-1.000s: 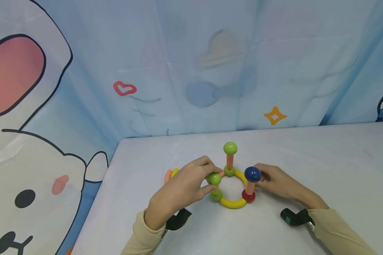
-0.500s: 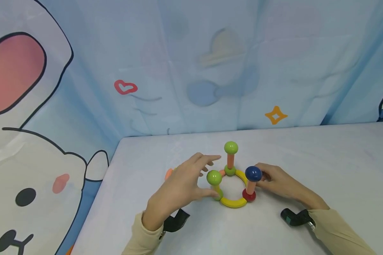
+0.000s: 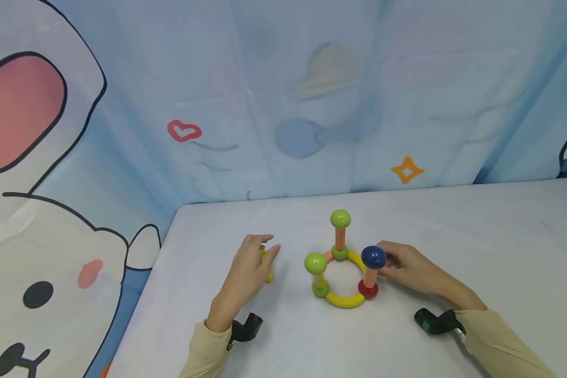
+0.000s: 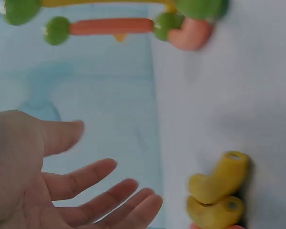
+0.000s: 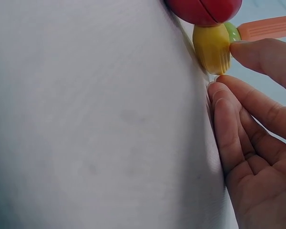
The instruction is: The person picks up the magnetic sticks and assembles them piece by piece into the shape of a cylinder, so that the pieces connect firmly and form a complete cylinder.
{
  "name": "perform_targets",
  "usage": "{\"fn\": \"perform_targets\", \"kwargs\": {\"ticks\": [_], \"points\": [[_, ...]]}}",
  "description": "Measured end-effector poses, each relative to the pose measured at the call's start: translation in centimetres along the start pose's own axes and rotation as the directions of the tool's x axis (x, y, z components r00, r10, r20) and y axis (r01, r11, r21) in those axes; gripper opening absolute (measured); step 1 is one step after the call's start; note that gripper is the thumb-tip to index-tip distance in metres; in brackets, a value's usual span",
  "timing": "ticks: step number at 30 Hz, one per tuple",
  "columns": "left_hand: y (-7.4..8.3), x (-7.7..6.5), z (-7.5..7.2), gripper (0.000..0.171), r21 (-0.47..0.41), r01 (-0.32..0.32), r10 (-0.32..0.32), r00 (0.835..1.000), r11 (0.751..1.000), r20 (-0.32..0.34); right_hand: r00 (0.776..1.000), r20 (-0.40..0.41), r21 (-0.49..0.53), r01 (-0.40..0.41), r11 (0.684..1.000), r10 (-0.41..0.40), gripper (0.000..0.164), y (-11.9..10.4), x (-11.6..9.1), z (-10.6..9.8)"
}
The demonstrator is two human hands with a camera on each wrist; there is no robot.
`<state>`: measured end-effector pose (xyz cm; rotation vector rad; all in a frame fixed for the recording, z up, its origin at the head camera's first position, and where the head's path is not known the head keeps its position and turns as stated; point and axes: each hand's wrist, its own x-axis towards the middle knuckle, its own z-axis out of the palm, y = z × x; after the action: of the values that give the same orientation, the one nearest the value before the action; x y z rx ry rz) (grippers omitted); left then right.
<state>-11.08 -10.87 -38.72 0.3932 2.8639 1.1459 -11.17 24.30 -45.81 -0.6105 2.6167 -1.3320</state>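
Observation:
A ring of curved pieces and balls lies on the table, with three upright rods. Two rods carry green balls point(image 3: 315, 263) on top; the third has a blue ball point(image 3: 374, 257) above a red base ball point(image 3: 368, 290). My right hand point(image 3: 408, 269) is at the ring's right side, pinching a yellow curved piece point(image 5: 212, 51) beside the red ball between thumb and fingers. Left of the ring, my left hand point(image 3: 243, 273) hovers with fingers spread, holding nothing. Close to it lie loose yellow curved pieces point(image 4: 219, 183), partly hidden by that hand in the head view.
The white-covered table point(image 3: 501, 236) extends to both sides of the ring. Behind it hangs a blue printed curtain point(image 3: 283, 105). At the lower edge of the left wrist view, a bit of orange shows under the yellow pieces.
My left hand has let go of the near-left green-topped rod and moved left to the loose pieces. The right hand has stayed at the ring.

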Motion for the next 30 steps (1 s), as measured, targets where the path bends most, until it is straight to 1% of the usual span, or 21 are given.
{"fn": "perform_targets", "kwargs": {"ticks": [2, 4, 8, 13, 15, 20, 22, 27, 30], "points": [[-0.9, 0.2, 0.5, 0.039, 0.049, 0.016, -0.015, 1.0, 0.999, -0.017, 1.0, 0.004, -0.004, -0.001, 1.0, 0.001, 0.017, 0.0, 0.1, 0.0], [-1.4, 0.3, 0.9, 0.035, 0.074, 0.025, -0.024, 1.0, 0.997, -0.014, 1.0, 0.004, -0.005, -0.004, 1.0, 0.004, 0.017, -0.1, 0.2, 0.1], [-1.9, 0.3, 1.6, 0.034, 0.087, 0.03, -0.031, 0.999, 0.996, 0.015, 1.0, 0.001, -0.005, -0.007, 1.0, 0.007, 0.016, -0.2, 0.2, 0.2], [-1.7, 0.2, 2.4, 0.038, 0.086, 0.009, -0.015, 0.998, 0.996, 0.058, 1.0, 0.0, -0.014, -0.019, 1.0, 0.019, 0.015, 0.0, 0.2, 0.3], [-1.7, 0.2, 2.7, 0.038, 0.089, 0.016, -0.023, 0.997, 0.996, 0.077, 1.0, 0.004, -0.008, -0.016, 1.0, 0.016, 0.016, 0.1, 0.2, 0.2], [-1.4, 0.2, 3.2, 0.03, 0.119, 0.054, -0.065, 0.993, 0.991, 0.094, 1.0, 0.028, 0.021, 0.01, 1.0, -0.01, 0.016, 0.1, 0.2, 0.0], [-1.2, 0.3, 3.2, 0.026, 0.125, 0.055, -0.068, 0.993, 0.991, 0.099, 0.999, 0.039, 0.022, 0.01, 1.0, -0.011, 0.017, -0.1, 0.2, -0.1], [-1.1, 0.8, 3.5, 0.016, 0.117, 0.018, -0.032, 0.993, 0.993, 0.116, 0.997, 0.075, 0.027, -0.004, 1.0, 0.002, 0.021, -0.5, 0.2, -1.1], [-1.2, 1.2, 3.6, 0.017, 0.074, 0.005, -0.012, 0.996, 0.997, 0.093, 0.998, 0.064, 0.016, 0.028, 0.999, -0.029, 0.024, -0.9, 0.4, -2.1]]}}
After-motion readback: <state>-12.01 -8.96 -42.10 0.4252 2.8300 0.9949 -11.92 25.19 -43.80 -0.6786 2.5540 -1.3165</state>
